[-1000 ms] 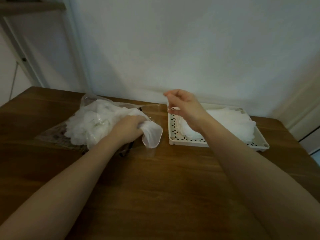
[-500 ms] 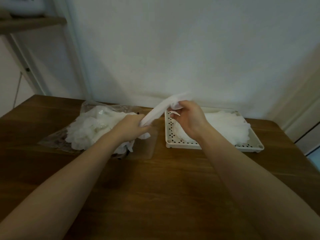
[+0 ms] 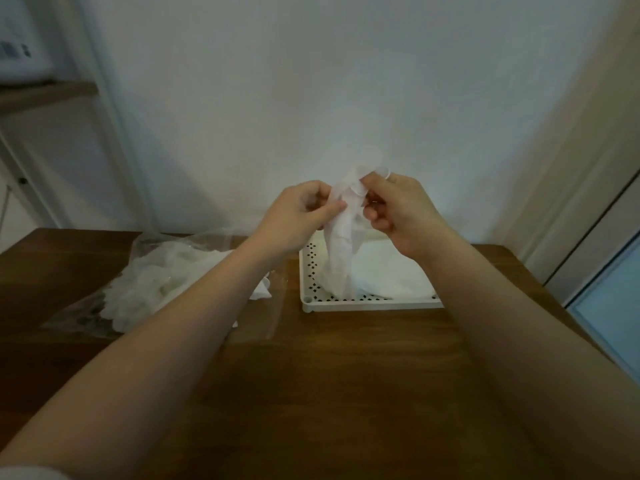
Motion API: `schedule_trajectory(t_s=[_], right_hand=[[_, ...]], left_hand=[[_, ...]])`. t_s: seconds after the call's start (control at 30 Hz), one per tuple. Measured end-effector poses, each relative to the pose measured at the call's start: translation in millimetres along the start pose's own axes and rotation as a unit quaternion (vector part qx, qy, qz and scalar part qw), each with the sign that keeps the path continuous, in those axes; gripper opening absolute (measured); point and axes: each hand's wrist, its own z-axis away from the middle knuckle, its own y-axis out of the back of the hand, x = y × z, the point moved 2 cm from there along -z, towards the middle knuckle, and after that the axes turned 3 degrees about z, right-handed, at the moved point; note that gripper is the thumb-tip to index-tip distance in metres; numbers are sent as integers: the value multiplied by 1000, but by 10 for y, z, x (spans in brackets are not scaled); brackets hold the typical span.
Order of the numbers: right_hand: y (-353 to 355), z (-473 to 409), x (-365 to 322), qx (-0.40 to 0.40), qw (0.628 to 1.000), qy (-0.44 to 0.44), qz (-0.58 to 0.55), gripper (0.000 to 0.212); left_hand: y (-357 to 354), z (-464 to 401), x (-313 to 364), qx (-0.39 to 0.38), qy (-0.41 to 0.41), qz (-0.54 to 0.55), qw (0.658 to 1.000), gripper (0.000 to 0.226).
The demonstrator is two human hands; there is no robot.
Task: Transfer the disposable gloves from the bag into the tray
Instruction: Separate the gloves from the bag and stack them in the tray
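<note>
Right now your left hand (image 3: 298, 212) and right hand (image 3: 398, 208) are raised together above the near-left part of the white perforated tray (image 3: 306, 271), and the fingers (image 3: 332, 208) of both pinch one translucent disposable glove (image 3: 341, 244) near its top, so it hangs down with its lower end reaching the pile of gloves (image 3: 388, 271) already lying in the tray. Off to your left on the wooden desk (image 3: 339, 375), the clear bag (image 3: 162, 275) lies open, with a heap of gloves spilling from it.
</note>
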Motion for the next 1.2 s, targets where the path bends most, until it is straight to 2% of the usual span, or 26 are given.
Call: schedule_trajectory(t_s=[0.07,0.13,0.23,0.27,0.37,0.4,0.43,0.47,0.53,0.6,0.63,0.73,0.87,0.9,0.97,1.0,1.1,1.2], right_hand=[[150,-14,-21,7,1000,-21,-2,25],[291,-29,-7,-6,994,-78,-71,31],[395,-3,95,-9,961,-166,-220,32],[400,2,147,-2,962,-172,-211,37],[346,44,316,-21,979,-193,-60,88],[317,75,339,-47,977,-208,-24,99],[295,105,343,-70,974,-215,4,101],[282,122,340,-87,972,-217,21,94],[263,129,332,-80,977,-193,42,58],[259,90,353,-21,985,-144,95,19],[270,62,364,9,983,-122,135,13],[334,-9,391,35,975,-56,212,17],[336,21,325,-62,963,36,259,25],[334,26,307,-92,960,46,259,26],[349,15,274,-132,955,55,258,25],[369,1,256,-145,953,59,259,24],[430,-26,205,-188,948,56,252,24],[488,-56,193,-203,948,37,243,25]], left_hand=[[-22,-12,15,-22,0,-45,999,23],[-62,-11,44,-36,0,-73,997,34],[-141,-16,72,-29,34,11,999,35],[-170,-22,83,-16,41,41,998,35],[-249,-32,94,7,34,32,999,35],[-262,-33,85,12,33,14,999,35],[-273,-40,71,15,33,-2,999,35],[-276,-47,50,16,33,-19,999,36],[-276,-60,4,17,27,-63,997,37],[-271,-75,-29,27,15,-100,994,37],[-265,-79,-43,35,10,-110,993,36],[-244,-98,-87,41,17,-117,992,31],[-242,-181,-107,52,33,-54,997,12],[-236,-216,-111,43,43,-47,997,28],[-230,-283,-140,-19,81,-38,996,54],[-238,-306,-145,-60,101,-30,993,58],[-241,-300,-145,-159,162,82,971,51],[-256,-292,-143,-201,203,168,943,33]])
